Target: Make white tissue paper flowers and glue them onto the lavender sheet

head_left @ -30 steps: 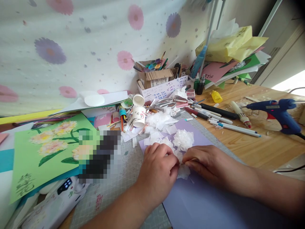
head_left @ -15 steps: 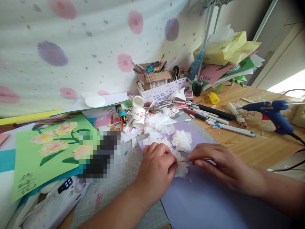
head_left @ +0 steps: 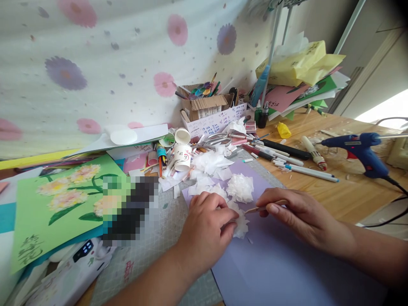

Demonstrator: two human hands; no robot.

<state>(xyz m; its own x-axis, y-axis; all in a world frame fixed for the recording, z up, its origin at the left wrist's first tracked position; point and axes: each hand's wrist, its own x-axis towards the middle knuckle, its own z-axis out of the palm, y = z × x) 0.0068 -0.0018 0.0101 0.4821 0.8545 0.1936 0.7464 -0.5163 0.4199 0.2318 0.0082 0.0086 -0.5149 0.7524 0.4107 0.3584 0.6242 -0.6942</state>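
Observation:
A ruffled white tissue-paper flower lies on a purple sheet of paper. My left hand is curled over its left side, thumb and forefinger closed at its petals; the fingers cover part of it. In my right hand a thin wooden stick is pinched between thumb and fingers, its tip at the flower's right edge. Just behind sits a second white paper flower, touched by neither hand. More white petals show behind my left knuckles.
Loose white tissue pieces and paper cups lie behind. Markers and a blue glue gun with its cord are on the right. Left are a green flower picture, a power bank with a lit display and a grey cutting mat.
My right hand has turned slightly, so the stick now slopes more, its tip lower toward the flower. My left hand stays at the flower. The whole view has shifted a little.

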